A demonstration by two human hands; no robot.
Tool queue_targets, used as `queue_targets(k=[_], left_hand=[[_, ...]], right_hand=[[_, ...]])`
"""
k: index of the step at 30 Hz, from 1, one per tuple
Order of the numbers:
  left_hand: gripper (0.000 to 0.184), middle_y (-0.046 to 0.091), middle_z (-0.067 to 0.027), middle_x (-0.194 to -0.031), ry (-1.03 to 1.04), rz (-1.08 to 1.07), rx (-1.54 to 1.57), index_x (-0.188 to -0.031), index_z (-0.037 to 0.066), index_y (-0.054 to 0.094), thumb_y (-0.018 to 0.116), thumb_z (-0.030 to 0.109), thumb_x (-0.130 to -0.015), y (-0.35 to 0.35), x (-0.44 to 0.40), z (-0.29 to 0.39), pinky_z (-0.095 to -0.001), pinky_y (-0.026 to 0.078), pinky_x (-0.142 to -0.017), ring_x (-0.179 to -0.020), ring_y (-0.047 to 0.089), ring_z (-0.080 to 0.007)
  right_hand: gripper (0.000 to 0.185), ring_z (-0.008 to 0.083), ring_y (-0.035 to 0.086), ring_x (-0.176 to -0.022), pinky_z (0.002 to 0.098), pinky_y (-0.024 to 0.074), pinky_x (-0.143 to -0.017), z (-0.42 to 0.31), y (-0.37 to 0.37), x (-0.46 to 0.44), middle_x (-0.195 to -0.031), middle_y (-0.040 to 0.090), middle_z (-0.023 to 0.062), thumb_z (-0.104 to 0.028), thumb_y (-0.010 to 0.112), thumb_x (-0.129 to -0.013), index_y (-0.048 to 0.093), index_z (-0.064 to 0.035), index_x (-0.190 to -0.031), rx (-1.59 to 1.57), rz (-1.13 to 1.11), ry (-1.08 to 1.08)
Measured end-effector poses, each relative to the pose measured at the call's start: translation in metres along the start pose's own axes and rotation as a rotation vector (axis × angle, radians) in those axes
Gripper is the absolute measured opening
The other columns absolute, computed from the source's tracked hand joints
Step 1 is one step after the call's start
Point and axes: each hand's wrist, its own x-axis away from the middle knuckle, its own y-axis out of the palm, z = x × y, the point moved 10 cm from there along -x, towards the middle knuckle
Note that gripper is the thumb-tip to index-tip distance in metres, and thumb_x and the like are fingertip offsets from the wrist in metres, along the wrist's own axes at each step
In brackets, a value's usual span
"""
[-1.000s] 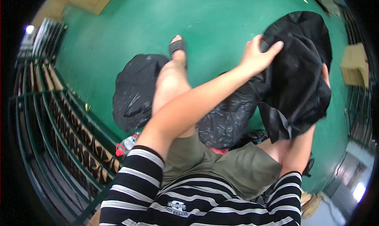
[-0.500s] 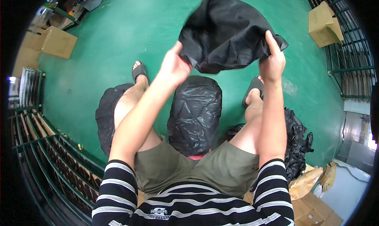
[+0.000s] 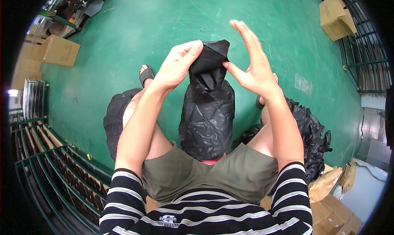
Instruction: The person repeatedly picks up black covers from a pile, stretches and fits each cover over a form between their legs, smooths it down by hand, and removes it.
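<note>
The cloth (image 3: 208, 62) is black, the shirt (image 3: 205, 212) black with pale stripes.

A green floor (image 3: 156, 17) spreads between a cardboard box (image 3: 63, 52) at the left and an open-flapped carton (image 3: 333, 18) just beside the right-hand rack (image 3: 366, 56). Another metal rack (image 3: 67, 163) lines the lower left. Brown paper (image 3: 323, 185) lies near cardboard sheets (image 3: 333, 215); the upper-left clutter (image 3: 84, 3) is perhaps shelved goods.

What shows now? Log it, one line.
left hand: pinching folded black fabric; right hand: open, thumb at fabric's edge; nearby: wrinkled, glossy black oblong surface
</note>
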Motion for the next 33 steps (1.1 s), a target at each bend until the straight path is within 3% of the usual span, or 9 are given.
queue_targets(k=[5,13,15,17,19,23,26,30,33], left_hand=[[0.036,0.064,0.0002,-0.101,-0.004,0.008,0.139,-0.109,0.002,0.061,0.046,0.034,-0.101,-0.007,-0.001,0.007,-0.0233,0.045,-0.084,-0.091,0.056,-0.0053],[0.035,0.065,-0.0034,-0.104,-0.045,-0.065,0.257,-0.114,0.002,0.06,0.049,0.032,-0.1,0.001,-0.004,-0.01,-0.0249,0.047,-0.087,-0.093,0.059,-0.0079],[0.034,0.063,-0.0055,-0.113,0.065,0.104,0.182,-0.122,0.003,0.058,0.056,0.025,-0.097,-0.009,-0.007,0.003,-0.026,0.046,-0.091,-0.1,0.058,-0.0097],[0.061,0.057,-0.0077,-0.126,0.193,0.071,-0.375,-0.132,0.008,0.052,0.076,0.025,-0.079,-0.001,-0.006,0.011,-0.036,0.041,-0.101,-0.115,0.053,-0.0186],[0.062,0.057,-0.0065,-0.123,0.117,0.061,-0.669,-0.134,0.006,0.049,0.073,0.018,-0.079,0.007,-0.004,-0.012,-0.0307,0.042,-0.096,-0.112,0.054,-0.0173],[0.027,0.064,0.0041,-0.09,0.221,0.273,-0.368,-0.113,0.001,0.065,0.05,0.004,-0.09,-0.019,-0.01,-0.015,-0.0226,0.045,-0.079,-0.085,0.054,-0.0063],[0.025,0.066,0.0018,-0.1,0.01,0.152,-0.112,-0.111,0.0,0.065,0.053,0.013,-0.093,-0.036,-0.015,-0.015,-0.0244,0.044,-0.085,-0.093,0.056,-0.0081],[0.035,0.065,-0.0177,-0.113,-0.108,-0.497,0.657,-0.114,-0.01,0.058,0.05,0.018,-0.095,-0.015,0.022,-0.001,-0.0358,0.048,-0.093,-0.102,0.063,-0.025],[0.05,0.057,-0.0241,-0.126,-0.217,-0.442,1.052,-0.123,-0.009,0.052,0.037,0.032,-0.1,-0.004,0.024,-0.019,-0.0457,0.041,-0.104,-0.115,0.057,-0.0364]], right_hand=[[0.067,0.0257,0.06,-0.111,0.0348,0.0452,-0.095,0.034,0.025,0.006,-0.119,0.064,0.0101,-0.003,0.066,-0.076,0.045,-0.0134,-0.139,-0.275,-0.157,0.223],[0.03,0.0169,0.062,-0.09,0.0311,0.048,-0.082,0.056,0.05,0.018,-0.093,0.068,0.0142,-0.004,0.052,-0.082,0.06,0.0011,-0.111,-0.433,-0.13,0.311],[0.023,0.01,0.057,-0.078,0.0283,0.0477,-0.071,0.062,0.026,0.017,-0.082,0.066,0.0104,-0.007,0.05,-0.088,0.061,0.0021,-0.105,-0.367,0.065,0.396],[0.025,0.0086,0.053,-0.076,0.0274,0.0452,-0.068,0.07,0.006,0.017,-0.08,0.065,0.0052,-0.016,0.049,-0.096,0.062,0.0045,-0.097,-0.478,0.281,0.444],[0.033,0.0105,0.054,-0.075,0.0268,0.0447,-0.069,0.085,0.008,0.026,-0.079,0.064,0.0036,-0.024,0.046,-0.099,0.063,0.0045,-0.098,-0.509,0.204,0.59],[0.04,0.0154,0.056,-0.089,0.0299,0.043,-0.083,0.094,-0.001,0.043,-0.095,0.064,0.0067,-0.035,0.051,-0.095,0.064,0.0027,-0.096,-0.518,0.158,0.904],[0.027,0.0141,0.058,-0.085,0.0287,0.0449,-0.08,0.1,-0.012,0.045,-0.091,0.064,0.0037,-0.027,0.064,-0.088,0.066,-0.001,-0.093,-0.712,-0.042,0.955],[0.018,0.015,0.062,-0.072,0.0282,0.0495,-0.071,0.103,-0.002,0.063,-0.083,0.066,0.0067,-0.018,0.066,-0.087,0.065,0.0,-0.09,-1.3,-0.452,0.86],[0.024,0.0209,0.067,-0.081,0.0336,0.0538,-0.077,0.075,0.014,0.064,-0.094,0.068,0.0166,-0.013,0.055,-0.092,0.063,0.0089,-0.098,-1.66,-0.447,0.763]])
